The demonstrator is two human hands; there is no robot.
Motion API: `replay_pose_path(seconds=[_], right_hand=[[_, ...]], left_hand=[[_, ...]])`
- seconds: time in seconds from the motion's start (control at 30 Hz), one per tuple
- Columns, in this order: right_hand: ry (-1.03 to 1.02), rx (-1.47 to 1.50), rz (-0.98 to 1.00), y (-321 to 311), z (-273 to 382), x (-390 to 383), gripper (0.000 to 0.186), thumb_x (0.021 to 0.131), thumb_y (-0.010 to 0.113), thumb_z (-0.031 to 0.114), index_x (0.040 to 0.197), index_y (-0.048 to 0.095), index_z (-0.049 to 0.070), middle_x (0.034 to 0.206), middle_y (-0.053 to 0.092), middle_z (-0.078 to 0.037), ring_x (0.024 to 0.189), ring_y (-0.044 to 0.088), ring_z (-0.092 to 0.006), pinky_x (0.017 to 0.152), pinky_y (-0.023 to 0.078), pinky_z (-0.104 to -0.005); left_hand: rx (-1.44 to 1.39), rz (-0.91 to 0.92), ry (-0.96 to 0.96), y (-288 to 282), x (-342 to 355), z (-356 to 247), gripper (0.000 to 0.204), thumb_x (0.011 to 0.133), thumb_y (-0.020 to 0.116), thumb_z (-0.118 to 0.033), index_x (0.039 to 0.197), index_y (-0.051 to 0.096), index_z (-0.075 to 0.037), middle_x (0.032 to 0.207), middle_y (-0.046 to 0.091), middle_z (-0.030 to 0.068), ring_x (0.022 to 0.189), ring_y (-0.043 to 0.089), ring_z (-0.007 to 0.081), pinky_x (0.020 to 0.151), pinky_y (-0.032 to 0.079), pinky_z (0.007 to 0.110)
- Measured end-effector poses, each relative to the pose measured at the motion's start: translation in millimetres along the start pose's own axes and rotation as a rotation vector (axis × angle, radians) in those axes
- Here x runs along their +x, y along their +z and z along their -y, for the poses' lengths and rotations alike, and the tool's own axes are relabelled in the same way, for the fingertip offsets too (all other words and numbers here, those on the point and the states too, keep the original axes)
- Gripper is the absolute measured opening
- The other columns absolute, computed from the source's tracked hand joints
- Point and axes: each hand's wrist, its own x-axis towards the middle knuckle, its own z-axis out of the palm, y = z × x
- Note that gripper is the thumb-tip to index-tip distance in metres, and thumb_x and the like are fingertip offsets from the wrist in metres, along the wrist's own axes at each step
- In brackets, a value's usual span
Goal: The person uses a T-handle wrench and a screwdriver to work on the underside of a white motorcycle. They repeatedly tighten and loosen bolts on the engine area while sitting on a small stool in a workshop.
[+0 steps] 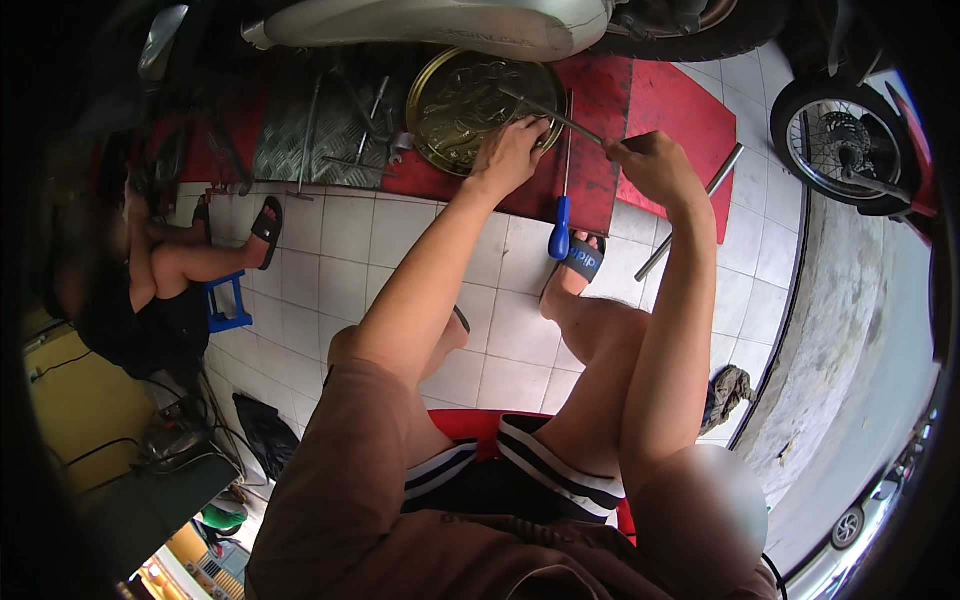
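My right hand [660, 170] is closed around the near end of a slim grey metal rod [568, 122]. The rod slants up and left, its far end over a round gold-coloured tray [416, 125] holding some liquid. At the tray's right rim, my left hand [508, 157] has its fingers curled just below the rod. Whether it pinches the rod or some small part is hidden. Between my hands lies a blue-handled screwdriver [561, 228], its shaft on the red platform [597, 190] and its handle jutting past the near edge.
A motorcycle [440, 25] stands across the far side. Wrenches and other hand tools [375, 125] lie on the metal plate left of the tray. A metal tube [690, 212] slants at right. Another person [150, 300] sits at left. A wheel [840, 145] stands far right.
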Motion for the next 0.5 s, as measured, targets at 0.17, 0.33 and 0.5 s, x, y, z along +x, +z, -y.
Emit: replay_pose_path(seconds=[0.17,0.33,0.5], right_hand=[[-0.007,-0.006,-0.031,6,6,4,0.042,0.083,0.067,0.042,0.081,0.072,0.0,0.064,0.064,-0.019,0.062,0.063,-0.0323,0.066,0.05,-0.0404],[-0.149,-0.072,-0.08,-4,11,-3,0.04,0.077,0.076,0.041,0.087,0.075,0.001,0.068,0.068,-0.015,0.063,0.065,-0.0244,0.067,0.051,-0.0366],[-0.254,-0.014,-0.04,1,25,-7,0.041,0.076,0.077,0.04,0.085,0.075,0.0,0.062,0.066,-0.011,0.059,0.059,-0.015,0.06,0.047,-0.0314]], left_hand=[[-0.193,-0.145,-0.051,-8,-22,11,0.023,0.075,0.066,0.009,0.095,0.06,0.0,0.083,0.065,0.0154,0.08,0.067,0.0296,0.069,0.053,0.038],[-0.617,-0.21,-0.552,-86,-52,-18,0.01,0.081,0.068,0.005,0.086,0.06,0.004,0.078,0.068,0.0095,0.07,0.067,0.0132,0.063,0.053,0.024],[-0.882,-0.375,-0.66,-124,-89,-14,0.016,0.085,0.066,0.0,0.101,0.066,0.003,0.081,0.067,0.0038,0.073,0.061,0.009,0.069,0.049,0.021]])
